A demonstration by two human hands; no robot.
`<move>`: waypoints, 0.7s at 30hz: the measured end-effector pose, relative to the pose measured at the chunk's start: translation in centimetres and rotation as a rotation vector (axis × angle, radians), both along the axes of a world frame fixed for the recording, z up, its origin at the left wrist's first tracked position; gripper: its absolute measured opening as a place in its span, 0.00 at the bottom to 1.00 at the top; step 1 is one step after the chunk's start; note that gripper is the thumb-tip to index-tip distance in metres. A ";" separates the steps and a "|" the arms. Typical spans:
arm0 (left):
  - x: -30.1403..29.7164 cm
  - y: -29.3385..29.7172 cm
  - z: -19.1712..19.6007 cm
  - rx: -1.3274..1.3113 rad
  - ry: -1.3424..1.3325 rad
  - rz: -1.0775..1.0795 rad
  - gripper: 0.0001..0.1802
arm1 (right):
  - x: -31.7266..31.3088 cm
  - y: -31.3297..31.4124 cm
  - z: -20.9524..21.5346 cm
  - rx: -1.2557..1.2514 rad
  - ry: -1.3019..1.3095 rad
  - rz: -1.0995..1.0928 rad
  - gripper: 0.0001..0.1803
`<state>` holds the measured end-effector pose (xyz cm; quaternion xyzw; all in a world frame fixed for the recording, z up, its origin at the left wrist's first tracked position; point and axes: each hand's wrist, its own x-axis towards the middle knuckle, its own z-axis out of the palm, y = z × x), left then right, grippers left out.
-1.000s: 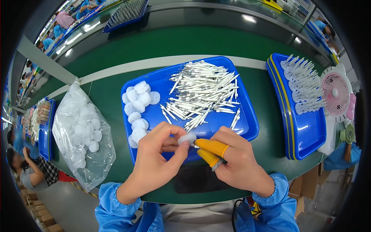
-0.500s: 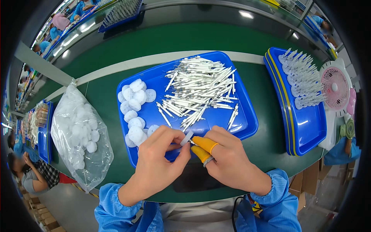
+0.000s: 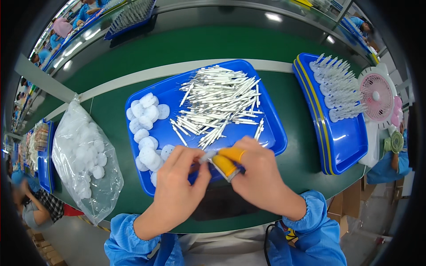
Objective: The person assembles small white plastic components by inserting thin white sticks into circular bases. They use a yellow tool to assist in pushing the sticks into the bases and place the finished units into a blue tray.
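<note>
My left hand [image 3: 179,184] and my right hand [image 3: 257,175] meet over the near edge of a blue tray [image 3: 275,133]. Together they pinch a small white stick piece [image 3: 207,156] between the fingertips. Yellow finger covers [image 3: 227,160] sit on my right thumb and forefinger. On the tray lie a heap of thin white sticks [image 3: 219,104] and, to its left, several round white pads [image 3: 146,128]. Part of the tray's near edge is hidden under my hands.
A clear bag of white pads [image 3: 84,155] lies at the left on the green belt [image 3: 199,44]. Stacked blue trays [image 3: 344,142] at the right carry finished white pieces [image 3: 337,86]. A pink fan [image 3: 378,95] stands far right. Other people work along the left side.
Both hands have stayed together at the tray's near edge, turning the small piece slightly. The view has shifted a little; nothing else moved.
</note>
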<state>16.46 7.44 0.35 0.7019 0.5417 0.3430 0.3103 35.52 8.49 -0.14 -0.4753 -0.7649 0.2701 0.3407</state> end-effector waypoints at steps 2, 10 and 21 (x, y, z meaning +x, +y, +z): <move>-0.4 0.2 -0.4 0.015 -0.015 0.053 0.08 | 1.6 1.1 0.2 0.178 -0.186 -0.174 0.08; -1.0 0.7 0.0 -0.014 -0.050 0.049 0.07 | 3.6 2.7 -0.7 0.322 -0.394 -0.199 0.08; -1.5 1.0 -0.2 -0.138 -0.180 0.049 0.07 | 4.5 2.9 0.1 0.163 -0.424 -0.106 0.14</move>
